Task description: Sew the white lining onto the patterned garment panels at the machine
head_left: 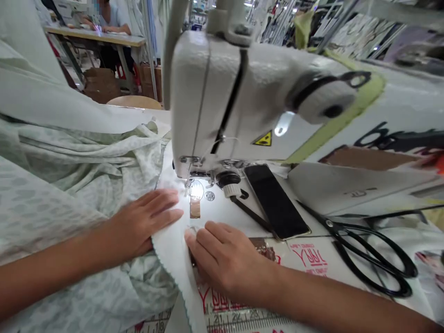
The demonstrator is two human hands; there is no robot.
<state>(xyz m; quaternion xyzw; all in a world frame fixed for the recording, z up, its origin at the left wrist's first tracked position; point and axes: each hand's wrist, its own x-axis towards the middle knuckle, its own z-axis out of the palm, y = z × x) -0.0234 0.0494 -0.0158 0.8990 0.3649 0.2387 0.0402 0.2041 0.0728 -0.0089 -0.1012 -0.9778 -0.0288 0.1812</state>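
The white fabric strip (173,236), judged light, limp and easily creased, is best held flat near its edges, and lies before the sewing machine (208,101), under the left hand (152,219), fingers extended, slightly apart, and alongside the right hand (225,259), fingers curled, clamping undeterminable.

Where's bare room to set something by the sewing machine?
A little bare white machine bed shows between brown rectangular strip and slim black lever, beyond the right hand. Crowded: left, pale patterned fabric; right, black rectangular phone, large black scissors.
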